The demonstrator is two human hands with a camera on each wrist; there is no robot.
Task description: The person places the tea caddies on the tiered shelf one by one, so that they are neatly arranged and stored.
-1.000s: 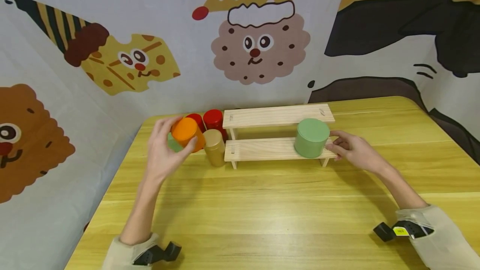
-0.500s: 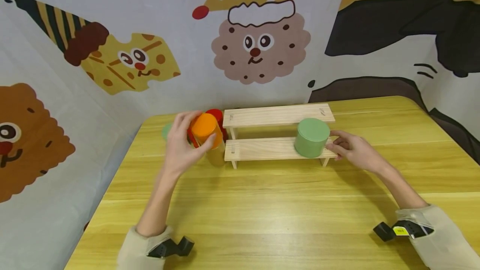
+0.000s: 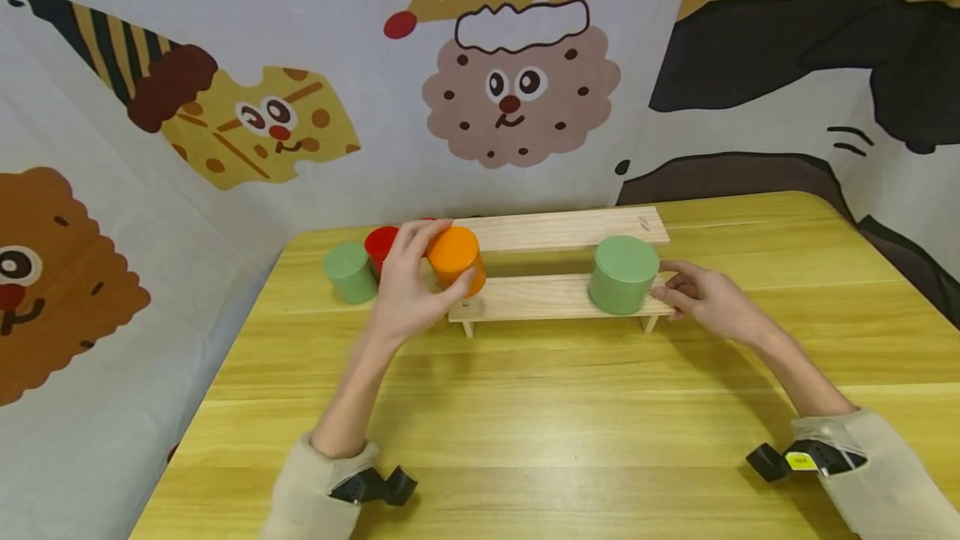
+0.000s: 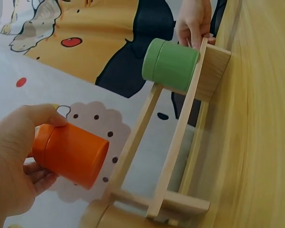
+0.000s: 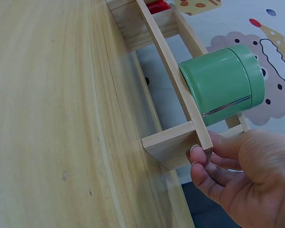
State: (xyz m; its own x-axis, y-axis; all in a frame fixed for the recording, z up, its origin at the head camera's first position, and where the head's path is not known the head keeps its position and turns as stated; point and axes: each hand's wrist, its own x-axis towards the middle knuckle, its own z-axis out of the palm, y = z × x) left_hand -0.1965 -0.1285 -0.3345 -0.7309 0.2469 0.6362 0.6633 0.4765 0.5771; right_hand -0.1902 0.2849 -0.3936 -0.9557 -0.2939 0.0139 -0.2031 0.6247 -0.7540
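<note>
Left grip [image 3: 412,294]: curled round orange tin [image 3: 455,259], raised at 9 o'clock end of rack [image 3: 536,298]
Right grip [image 3: 708,302]: pinching rack at 3 o'clock end
Green tin [image 3: 624,275]: on rack, towards 3 o'clock

Wood-grained table [image 3: 570,415] before a cartoon-printed white backdrop [image 3: 375,82], probably cloth

One canister [image 3: 456,260] is plain orange, the shelved tin [image 3: 624,275] green, the table [image 3: 562,407] streaked yellow.
</note>
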